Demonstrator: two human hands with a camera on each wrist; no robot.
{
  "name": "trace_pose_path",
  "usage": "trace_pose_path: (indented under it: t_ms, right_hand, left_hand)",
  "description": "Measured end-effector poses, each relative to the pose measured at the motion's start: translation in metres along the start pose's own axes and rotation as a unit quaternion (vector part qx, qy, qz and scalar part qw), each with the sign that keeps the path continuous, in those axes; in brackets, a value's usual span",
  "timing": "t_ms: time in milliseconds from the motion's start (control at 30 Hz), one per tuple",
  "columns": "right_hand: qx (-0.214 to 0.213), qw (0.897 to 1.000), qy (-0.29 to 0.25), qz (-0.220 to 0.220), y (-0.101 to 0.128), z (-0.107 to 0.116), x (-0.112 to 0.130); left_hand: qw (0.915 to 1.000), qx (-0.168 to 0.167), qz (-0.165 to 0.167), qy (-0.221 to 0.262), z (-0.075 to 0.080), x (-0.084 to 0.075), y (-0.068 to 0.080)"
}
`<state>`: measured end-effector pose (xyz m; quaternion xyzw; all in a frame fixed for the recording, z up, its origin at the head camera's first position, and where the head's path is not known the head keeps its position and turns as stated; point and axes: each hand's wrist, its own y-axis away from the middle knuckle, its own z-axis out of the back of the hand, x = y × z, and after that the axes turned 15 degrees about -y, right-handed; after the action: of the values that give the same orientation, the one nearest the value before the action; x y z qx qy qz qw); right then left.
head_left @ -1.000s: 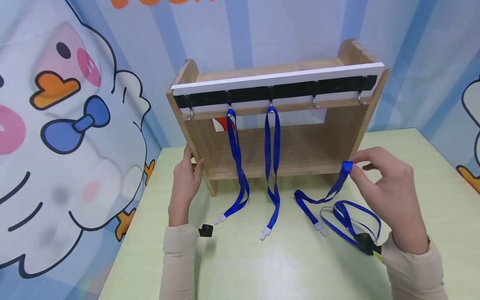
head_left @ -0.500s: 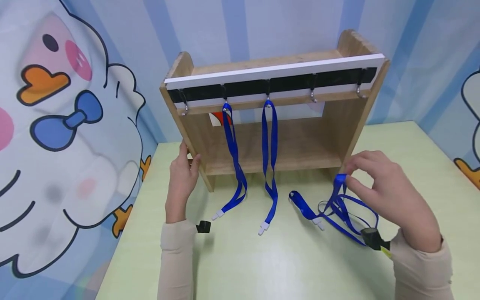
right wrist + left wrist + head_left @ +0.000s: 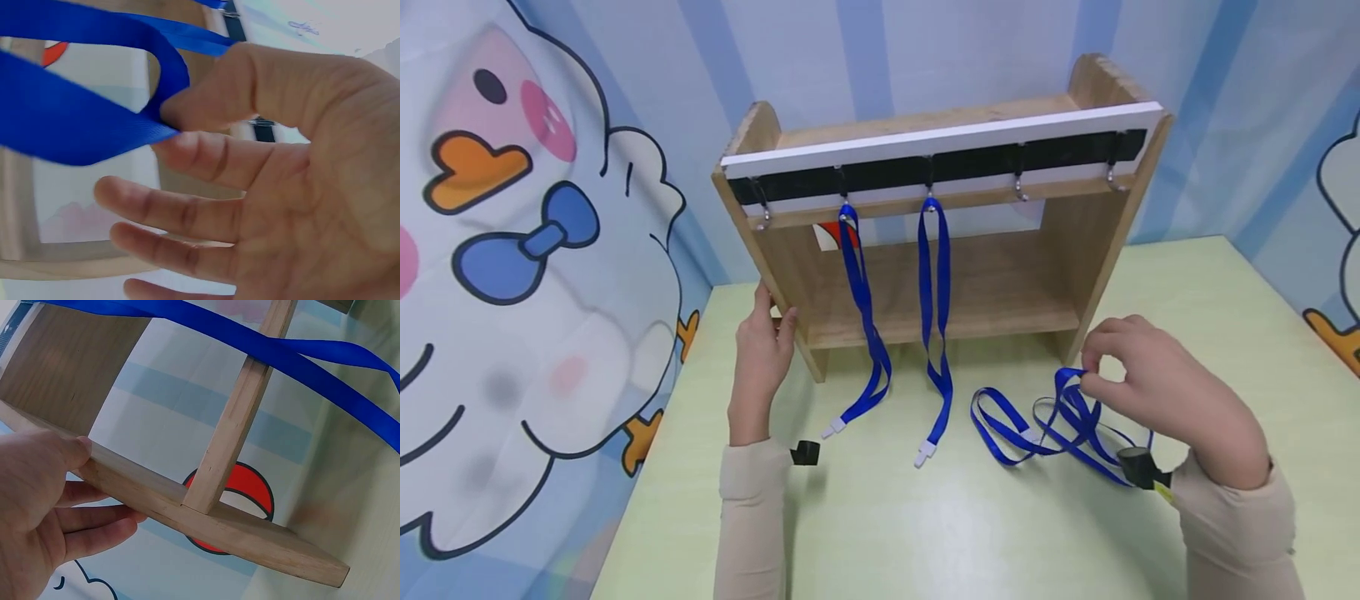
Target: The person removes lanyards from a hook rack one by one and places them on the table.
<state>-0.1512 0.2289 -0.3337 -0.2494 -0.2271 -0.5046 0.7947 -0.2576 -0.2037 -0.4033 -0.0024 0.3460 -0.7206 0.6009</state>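
Note:
My left hand [image 3: 762, 354] grips the left side panel of a small wooden shelf [image 3: 947, 325], thumb on the panel's near side and fingers on its outer side in the left wrist view. Between thumb and index finger, my right hand [image 3: 1157, 383] pinches a blue lanyard [image 3: 69, 119]; its other fingers are spread in the right wrist view. The rest of that lanyard [image 3: 1000, 446] trails in loops on the table, overlapping another blue lanyard [image 3: 1086, 421]. Two blue lanyards [image 3: 863, 292] with white clips hang from hooks on the shelf's front rail.
The rail has a black strip [image 3: 977, 160] with several metal hooks; an outer left hook [image 3: 763, 218] and two right hooks [image 3: 1021, 190] carry nothing. The pale green table [image 3: 880, 525] meets a cartoon-printed backdrop [image 3: 647, 208] on the left and behind.
My right hand has moved down and slightly left with the pinched lanyard, whose lower part now lies in wider loops on the table. The left hand stays on the shelf.

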Motion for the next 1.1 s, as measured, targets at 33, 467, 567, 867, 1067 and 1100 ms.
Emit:
trace_pose_path:
  t_ms: [33,467,567,867,1067,1100]
  right_hand:
    - [0.012,1.000,-0.001,-0.008,-0.003,-0.002,-0.002]
    - [0.083,0.995,-0.032,-0.036,-0.036,-0.044,-0.006]
    - [0.077,0.997,-0.016,-0.011,-0.042,-0.052,-0.008]
    - [0.062,0.998,-0.018,0.002,-0.056,-0.074,-0.024]
    - [0.049,0.999,-0.018,-0.007,-0.066,-0.091,-0.038]
    - [0.047,0.999,-0.020,-0.007,-0.067,-0.093,-0.040]
  left_hand:
    - [1.0000,0.001,0.001,0.000,0.000,0.000,0.000]
    - [1.0000,0.007,0.007,0.002,0.002,-0.002,0.002]
    - [0.9999,0.008,0.008,0.002,0.002,-0.002,0.001]
    - [1.0000,0.004,0.004,0.003,0.002,-0.002,0.001]
    - [1.0000,0.005,0.003,0.000,0.001,-0.002,0.000]
    - [1.0000,0.005,0.003,0.000,0.001,-0.002,0.000]
